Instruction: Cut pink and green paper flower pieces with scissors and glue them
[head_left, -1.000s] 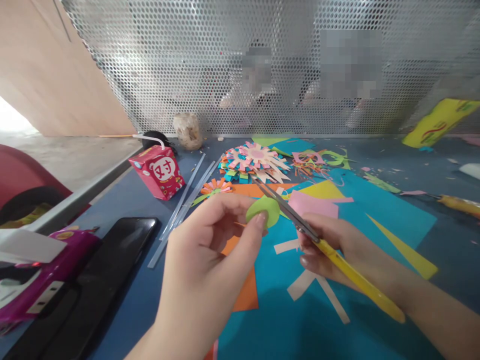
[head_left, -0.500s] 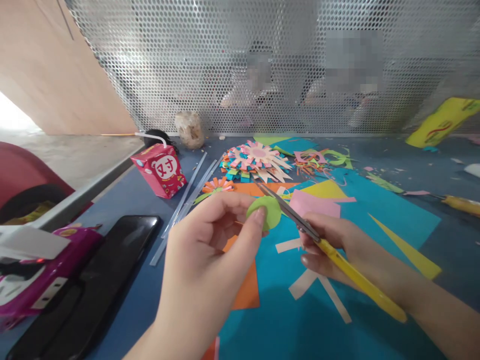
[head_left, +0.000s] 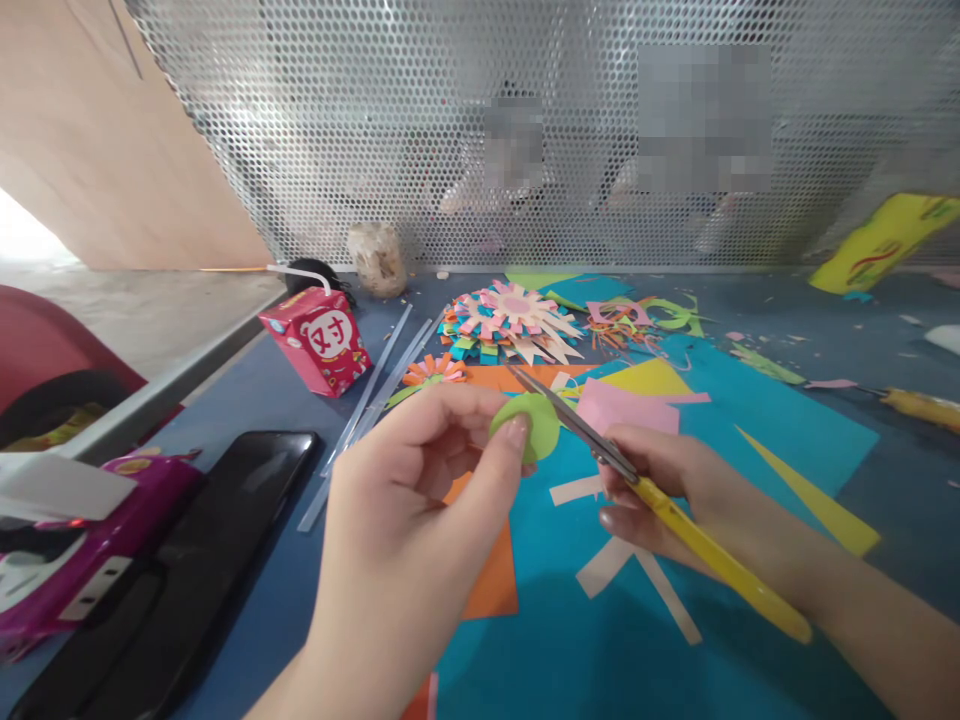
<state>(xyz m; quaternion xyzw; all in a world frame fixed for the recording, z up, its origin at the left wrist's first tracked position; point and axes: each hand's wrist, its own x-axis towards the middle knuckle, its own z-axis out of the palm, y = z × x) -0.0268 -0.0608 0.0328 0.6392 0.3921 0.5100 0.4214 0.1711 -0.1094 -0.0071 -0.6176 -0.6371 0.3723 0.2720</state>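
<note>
Between thumb and fingers, my left hand (head_left: pixel 420 510) pinches a round green paper piece (head_left: pixel 541 432). My right hand (head_left: pixel 675 490) is closed around a pair of scissors (head_left: pixel 705 545) with yellow handles. The blades point up and to the left and lie close to the paper's upper right edge; whether they touch it I cannot tell. Under both hands are sheets of blue paper (head_left: pixel 555 640) and orange paper (head_left: pixel 491 570). A pink paper piece (head_left: pixel 626 408) and pale strips (head_left: pixel 604 568) lie near my right hand. Fringed paper flowers (head_left: pixel 510 315) are piled beyond the scissors.
To the left are a red drink carton (head_left: pixel 319 340) with a straw, clear plastic strips (head_left: pixel 375 400), a black phone (head_left: pixel 225 520) and a purple device (head_left: pixel 105 540). A perforated metal panel (head_left: pixel 420 120) closes off the back. A yellow packet (head_left: pixel 885 245) stands at far right.
Hardly anything differs. The whole view has shifted very slightly, and both hands keep the same hold on the green paper and the scissors.
</note>
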